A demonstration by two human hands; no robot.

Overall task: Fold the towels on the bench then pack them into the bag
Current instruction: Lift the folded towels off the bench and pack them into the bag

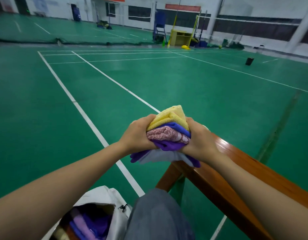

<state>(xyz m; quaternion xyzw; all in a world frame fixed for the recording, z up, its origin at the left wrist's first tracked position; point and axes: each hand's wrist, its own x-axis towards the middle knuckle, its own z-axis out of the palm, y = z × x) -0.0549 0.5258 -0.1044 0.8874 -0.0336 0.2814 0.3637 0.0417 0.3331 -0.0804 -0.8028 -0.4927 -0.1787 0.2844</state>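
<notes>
Left grip (138,134) and right grip (200,141) clenched the stack of folded towels (168,130) from both sides above the tabletop's (236,163) end edge, compressing it, presumably to fit the open bag (104,200) below, which seemingly held towels.

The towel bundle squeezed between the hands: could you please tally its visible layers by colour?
Yellow terry towel: 1
Blue towel: 1
Pink patterned towel: 1
Purple towel: 1
Pale grey towel: 1
Total: 5 layers in the towel bundle; lower purple edges may be the same towel.
</notes>
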